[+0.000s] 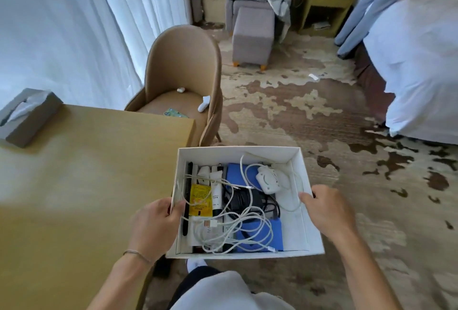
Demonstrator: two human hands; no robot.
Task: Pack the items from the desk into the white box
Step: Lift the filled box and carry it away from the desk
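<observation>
A person looks down at a white box [238,154] held off the bench [86,173], out over the patterned carpet [309,116]. The left hand [155,226] is closed on the box's left wall, thumb hooked inside the rim; the right hand [327,210] is closed on the right wall the same way. One hand on each side likely keeps the open box level so nothing tips out.

Inside lie tangled white cables [238,230], a yellow packet [200,199], a white tube [216,192], a black comb [188,185] along the left wall, blue flat items [262,234], a black adapter [247,200] and a small white device [266,179].

The bench shows only a grey tissue box [27,116] at its far corner, so packing looks nearly or fully done (though the bench's left side is cut off). What lies beneath the cables is hard to make out. A tan chair [183,67] stands beyond the bench.
</observation>
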